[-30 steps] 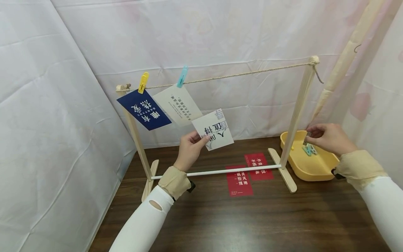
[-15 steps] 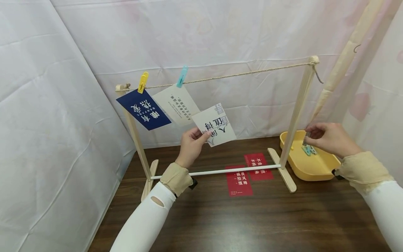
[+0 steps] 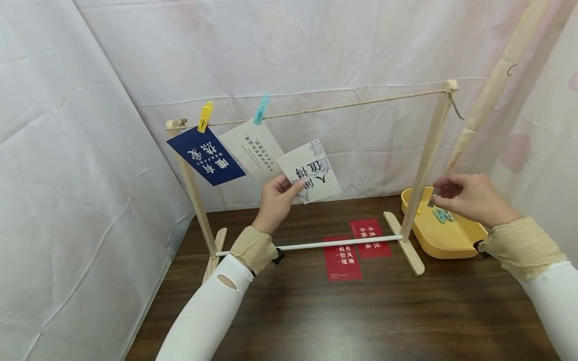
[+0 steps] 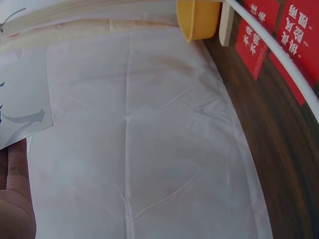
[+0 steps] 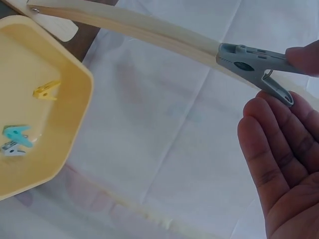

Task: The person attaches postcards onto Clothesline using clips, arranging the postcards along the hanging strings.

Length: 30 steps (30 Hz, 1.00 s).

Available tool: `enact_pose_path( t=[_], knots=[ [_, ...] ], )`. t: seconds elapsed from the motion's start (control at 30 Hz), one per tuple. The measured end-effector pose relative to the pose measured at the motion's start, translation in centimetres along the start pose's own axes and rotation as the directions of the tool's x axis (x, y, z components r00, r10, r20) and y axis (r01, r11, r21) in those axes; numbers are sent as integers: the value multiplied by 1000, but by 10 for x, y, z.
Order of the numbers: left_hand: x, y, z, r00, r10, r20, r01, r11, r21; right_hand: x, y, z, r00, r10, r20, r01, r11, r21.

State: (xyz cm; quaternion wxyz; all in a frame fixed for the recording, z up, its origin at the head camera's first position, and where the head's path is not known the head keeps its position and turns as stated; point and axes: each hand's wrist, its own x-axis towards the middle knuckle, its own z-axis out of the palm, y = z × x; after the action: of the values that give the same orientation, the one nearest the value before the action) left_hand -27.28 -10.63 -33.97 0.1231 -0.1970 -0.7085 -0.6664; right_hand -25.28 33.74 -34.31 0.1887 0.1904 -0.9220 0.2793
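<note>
My left hand (image 3: 276,204) pinches a white card (image 3: 321,183) with dark printed characters by its lower left edge, below the rope (image 3: 343,106). Part of that card shows in the left wrist view. My right hand (image 3: 479,199) holds a grey clothespin (image 5: 251,67) between thumb and fingers, over the left part of the yellow tray (image 3: 444,245). On the rope hang a dark blue card (image 3: 212,168) under a yellow clothespin (image 3: 205,117) and a cream card (image 3: 253,145) under a light blue clothespin (image 3: 262,109). The held card covers a corner of the cream one.
Two red cards (image 3: 340,268) lie on the brown table (image 3: 316,321), partly behind the white bar (image 3: 311,245). Wooden posts (image 3: 426,160) carry the rope. Inside the tray are a yellow clip (image 5: 46,90), a teal clip (image 5: 16,134) and a grey clip (image 5: 12,148).
The left hand has lifted the white card upward and slightly to the right. My right hand has shifted slightly left and up with the grey clothespin. The hanging cards stay nearly where they were.
</note>
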Motion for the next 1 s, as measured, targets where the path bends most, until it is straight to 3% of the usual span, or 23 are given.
enact_pose_path(
  t=[0.27,0.57,1.0],
  knots=[
    [9,9,2,999,33,14,-33,999,-6,2,-18,-1,1000,-25,-18,25,1000,-8],
    [18,17,3,998,63,9,-63,998,-10,7,-29,0,989,-146,-34,145,989,-42],
    [32,28,1,996,91,-16,-91,996,-3,11,-35,5,980,-194,-45,192,980,-47]
  ],
)
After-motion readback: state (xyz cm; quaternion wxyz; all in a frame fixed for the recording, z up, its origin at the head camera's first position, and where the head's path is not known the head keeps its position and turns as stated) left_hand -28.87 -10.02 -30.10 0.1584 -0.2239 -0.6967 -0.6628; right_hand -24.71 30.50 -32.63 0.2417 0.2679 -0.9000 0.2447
